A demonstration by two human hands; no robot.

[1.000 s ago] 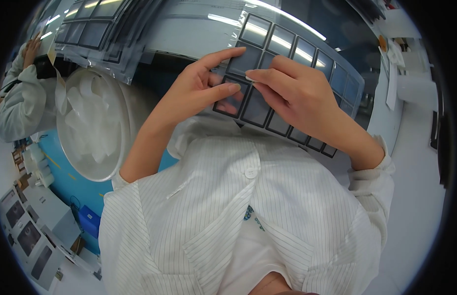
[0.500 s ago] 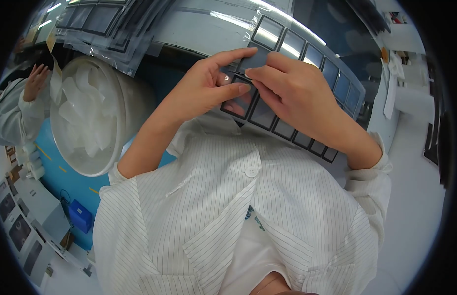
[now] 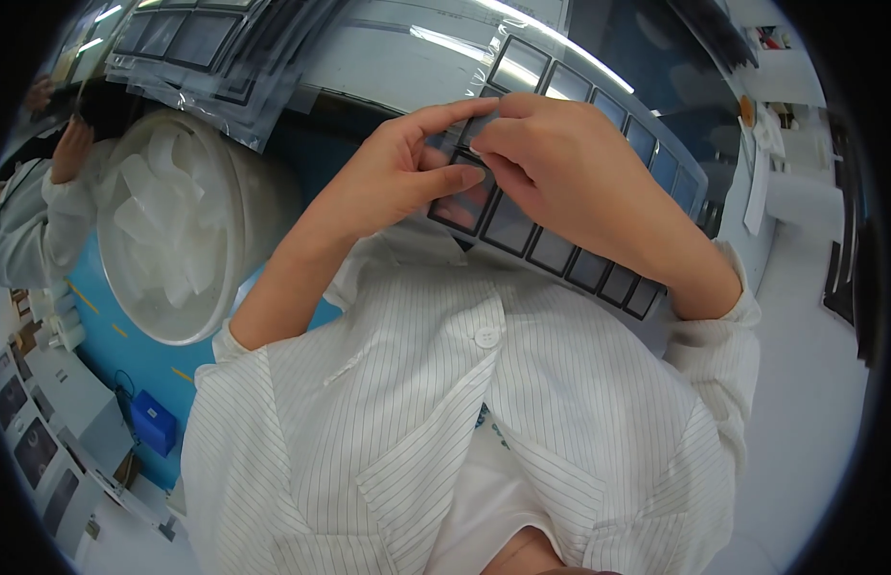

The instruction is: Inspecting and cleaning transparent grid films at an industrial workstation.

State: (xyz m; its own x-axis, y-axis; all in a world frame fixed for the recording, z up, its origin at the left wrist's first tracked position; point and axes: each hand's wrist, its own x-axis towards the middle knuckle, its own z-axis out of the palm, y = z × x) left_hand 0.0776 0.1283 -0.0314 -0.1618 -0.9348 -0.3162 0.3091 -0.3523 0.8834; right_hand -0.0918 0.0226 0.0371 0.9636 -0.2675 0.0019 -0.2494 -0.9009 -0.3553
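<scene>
Head view: the framed sheet [image 3: 510, 226], a run of dark-bordered clear panes in two rows, lies in front of the person's chest at the near side of the bench [image 3: 364, 59]. The left hand [image 3: 393, 177] grips the sheet's left end, thumb above and fingers beneath, visible through the near corner pane; its index finger extends toward the border between the rows. The right hand [image 3: 579, 177] is narrow, thumb and index fingertips drawn together at that border, close to the left index fingertip; whether anything sits between them cannot be told. Work is judged to be in progress at the left end, since both hands are engaged there. The visible panes look alike, so the finished and remaining portions cannot be separated; panes toward the right end lie away from the fingertips. Obstructions: the right hand covers several middle panes, and light reflections cross the far row. Surroundings: a white bin [image 3: 231, 230] containing translucent white strips [image 3: 167, 230] stands left of the left forearm; a stack of similar bagged sheets [image 3: 191, 43] lies beyond it; a co-worker's hand [image 3: 71, 149] is past the bin; a blue box [image 3: 153, 424] rests on the blue floor [image 3: 105, 311].
</scene>
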